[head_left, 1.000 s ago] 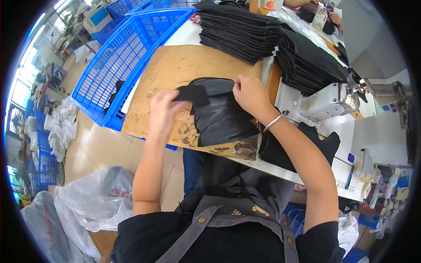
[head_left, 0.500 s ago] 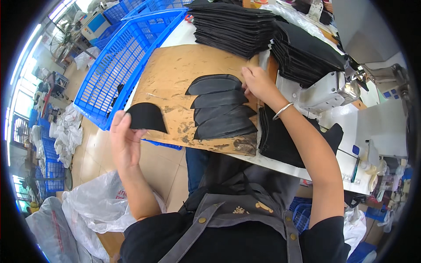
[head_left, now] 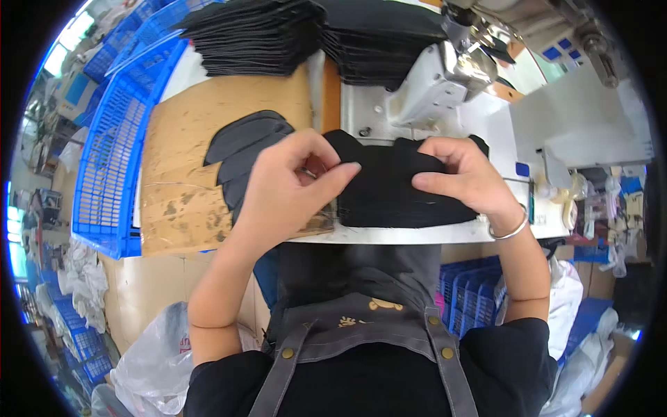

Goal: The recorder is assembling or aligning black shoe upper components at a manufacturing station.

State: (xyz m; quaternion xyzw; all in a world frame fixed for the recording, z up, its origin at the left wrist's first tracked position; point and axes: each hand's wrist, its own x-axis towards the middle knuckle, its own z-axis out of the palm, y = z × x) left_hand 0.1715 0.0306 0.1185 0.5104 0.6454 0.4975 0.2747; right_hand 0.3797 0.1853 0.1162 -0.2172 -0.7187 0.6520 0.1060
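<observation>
My left hand [head_left: 288, 184] pinches the left end of a black fabric piece [head_left: 392, 167] between thumb and fingertips. At its right end, the thumb and fingers of my right hand [head_left: 467, 174], with a bangle at the wrist, close on the fabric. This piece is over a stack of black fabric [head_left: 410, 212] at the table's front edge; where one ends and the other begins is hard to tell. Several curved black pieces [head_left: 246, 142] overlap on the brown board [head_left: 184, 174], partly hidden behind my left hand and forearm.
A sewing machine [head_left: 441, 80] stands beyond the fabric on the white table [head_left: 511, 149]. Tall piles of black fabric pieces [head_left: 250, 42] sit at the back. Left of the board is a blue plastic basket [head_left: 114, 153]; a clear plastic bag [head_left: 156, 361] lies on the floor.
My left hand has moved right, from the board's left side to the black stack, and the curved piece it held is gone from there. My right hand has left the board's right edge for the fabric.
</observation>
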